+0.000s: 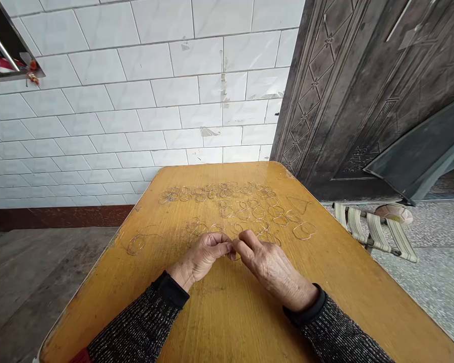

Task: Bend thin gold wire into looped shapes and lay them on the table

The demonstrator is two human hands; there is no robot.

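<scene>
Both hands meet over the middle of the wooden table (219, 322). With thumb and forefinger, my left hand (204, 254) pinches a thin wire (237, 258), of which only a short curved piece shows below the fingers. My right hand (272, 267) is closed at the same spot, its fingertips touching those of the left; they hide most of the wire. Just beyond lie several bent wire loops (304, 230), many shaped like joined rings. A denser row of wire loops (200, 193) runs across the far part of the table.
Left of my hands lies a loose wire coil (136, 244). A white tiled wall (174, 91) stands behind the table, with a dark carved door (348, 91) at the right. A striped folding stool (376, 232) is on the floor beside the table's right edge.
</scene>
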